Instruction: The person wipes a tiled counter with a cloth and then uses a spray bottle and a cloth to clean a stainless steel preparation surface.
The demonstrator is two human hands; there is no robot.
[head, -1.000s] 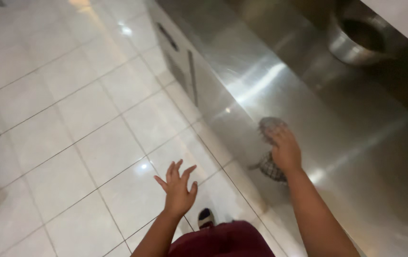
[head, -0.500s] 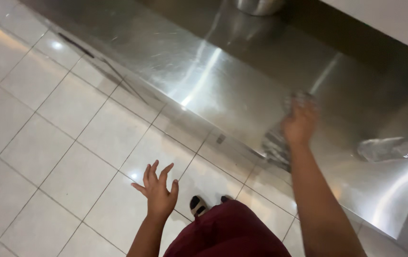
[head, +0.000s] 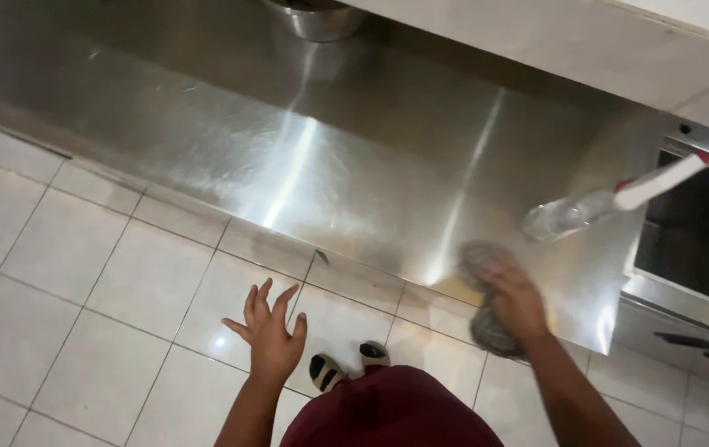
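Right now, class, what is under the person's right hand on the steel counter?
Under the right hand lies a grey scouring pad, pressed against the steel counter near its front edge. The palm covers the pad's middle, so that part cannot be seen.

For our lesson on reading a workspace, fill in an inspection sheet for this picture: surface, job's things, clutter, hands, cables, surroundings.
Surface: steel counter, shiny, with light streaks.
Job's things: grey scouring pad at the counter's front edge, part hidden by the hand.
Clutter: clear bottle lying on its side; metal bowl at the back.
Hands: right hand pressed on the pad; left hand open, fingers spread, holding nothing.
Cables: nothing seen.
Surroundings: white tiled floor; dark appliance opening at right.
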